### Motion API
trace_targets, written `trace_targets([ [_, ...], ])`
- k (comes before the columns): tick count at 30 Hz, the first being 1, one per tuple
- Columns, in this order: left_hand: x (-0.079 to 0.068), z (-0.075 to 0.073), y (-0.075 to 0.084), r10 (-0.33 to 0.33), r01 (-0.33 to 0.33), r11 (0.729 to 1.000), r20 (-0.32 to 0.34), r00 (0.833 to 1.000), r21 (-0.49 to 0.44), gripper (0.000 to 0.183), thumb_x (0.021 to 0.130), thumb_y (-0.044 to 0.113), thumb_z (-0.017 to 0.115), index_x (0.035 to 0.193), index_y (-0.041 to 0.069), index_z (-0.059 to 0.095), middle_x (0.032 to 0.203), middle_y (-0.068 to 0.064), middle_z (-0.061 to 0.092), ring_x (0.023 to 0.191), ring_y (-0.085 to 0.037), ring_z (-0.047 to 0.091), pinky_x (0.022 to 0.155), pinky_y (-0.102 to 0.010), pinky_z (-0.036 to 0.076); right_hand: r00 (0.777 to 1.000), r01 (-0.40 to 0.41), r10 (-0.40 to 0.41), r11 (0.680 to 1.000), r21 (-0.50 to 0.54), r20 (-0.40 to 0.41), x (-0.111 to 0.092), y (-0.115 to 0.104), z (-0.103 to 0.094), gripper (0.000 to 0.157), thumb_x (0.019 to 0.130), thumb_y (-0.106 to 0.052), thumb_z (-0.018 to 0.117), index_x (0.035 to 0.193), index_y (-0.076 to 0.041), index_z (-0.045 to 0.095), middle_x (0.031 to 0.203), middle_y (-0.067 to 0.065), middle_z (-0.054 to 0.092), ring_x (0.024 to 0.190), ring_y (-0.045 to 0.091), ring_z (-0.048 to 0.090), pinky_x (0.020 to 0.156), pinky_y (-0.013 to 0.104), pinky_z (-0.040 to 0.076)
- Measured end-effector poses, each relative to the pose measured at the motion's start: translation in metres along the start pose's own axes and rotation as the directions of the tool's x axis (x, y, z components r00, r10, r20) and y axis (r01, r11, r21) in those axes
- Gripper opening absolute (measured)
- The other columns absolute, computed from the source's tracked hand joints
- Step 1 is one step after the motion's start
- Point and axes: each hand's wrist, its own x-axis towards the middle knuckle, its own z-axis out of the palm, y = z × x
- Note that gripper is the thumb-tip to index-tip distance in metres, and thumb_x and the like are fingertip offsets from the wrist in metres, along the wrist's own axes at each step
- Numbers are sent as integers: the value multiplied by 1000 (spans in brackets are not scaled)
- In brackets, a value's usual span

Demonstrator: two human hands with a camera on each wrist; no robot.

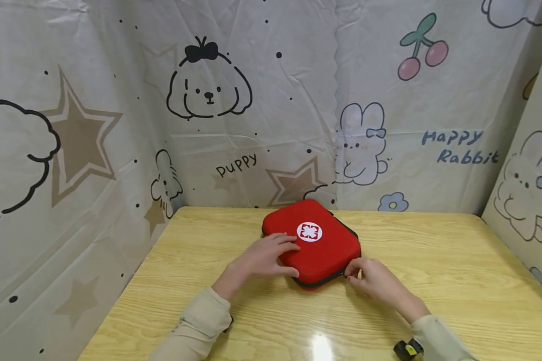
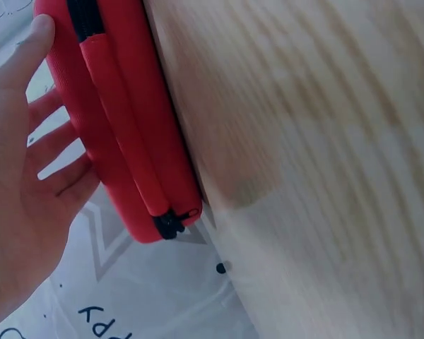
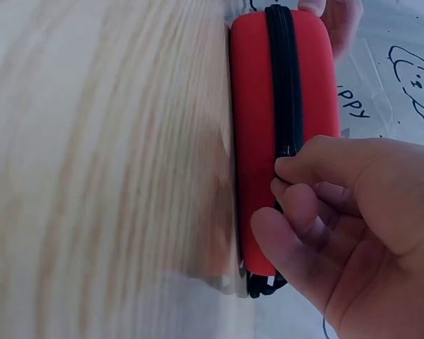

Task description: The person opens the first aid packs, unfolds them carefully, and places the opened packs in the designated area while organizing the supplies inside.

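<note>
The red case [image 1: 325,255] lies flat on the wooden table [image 1: 198,240], near its far edge and turned corner-on to me, the round white emblem [image 1: 309,231] facing up. My left hand [image 1: 266,255] is spread against its left side, some fingertips over the top and the thumb near the closest corner. My right hand [image 1: 376,282] pinches, thumb to forefinger, at the black zip [image 3: 286,85] along the near right side (the pull itself is hidden by my fingertips, so I judge it from the pinch). To work it well, I should draw along the seam, level with the table; an outward tug could skew the teeth. My left hand should press just enough to stop the case swivelling, and rounded corners, where the zip may bind, deserve a slower pull.
</note>
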Motion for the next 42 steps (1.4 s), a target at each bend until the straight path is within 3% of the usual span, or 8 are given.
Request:
trace_targets([
  [5,3,1,7,5,-3,998,-35,999,61,62,87,64,62,135,25,61,149,2,51,140,-24,44,115,-37,36,1000,3,-3,1000,10,-24,-3,3,-1,6,86,-3,67,91,-5,70,75,-3,63,45,4,48,47,23,45],
  [13,7,9,14,22,-4,988,-114,993,156,61,86,68,60,131,27,63,142,1,57,130,-20,51,109,-34,42,996,83,-84,996,-22,-23,-3,-6,5,2,84,-6,72,86,-6,71,77,-7,65,59,-3,46,54,19,43],
  [26,11,16,24,26,26,969,-205,978,245,60,84,72,58,122,27,68,123,3,65,112,-16,59,101,-31,46,991,124,-126,991,41,37,-5,-23,15,9,86,-2,70,85,-11,69,72,-8,62,48,-2,46,47,21,45],
  [33,15,18,30,16,70,949,-267,963,307,62,81,78,56,116,28,68,109,5,65,99,-15,58,89,-29,48,986,158,-161,986,-61,-37,-7,-27,19,9,82,-4,72,82,-12,70,75,-11,64,64,-4,48,56,18,44],
  [37,20,19,37,9,92,932,-274,962,352,64,81,80,53,110,25,67,103,1,63,93,-16,57,82,-29,48,983,165,-172,981,-99,-63,-7,-31,21,11,80,-2,74,81,-12,70,75,-9,65,64,-3,50,57,18,45],
  [42,27,21,48,-23,119,909,-236,972,399,65,84,81,45,108,23,63,105,-2,62,94,-19,56,81,-30,50,981,157,-168,982,-109,-100,-8,-37,26,12,80,2,74,82,-9,71,78,-4,69,67,0,55,60,19,49],
])
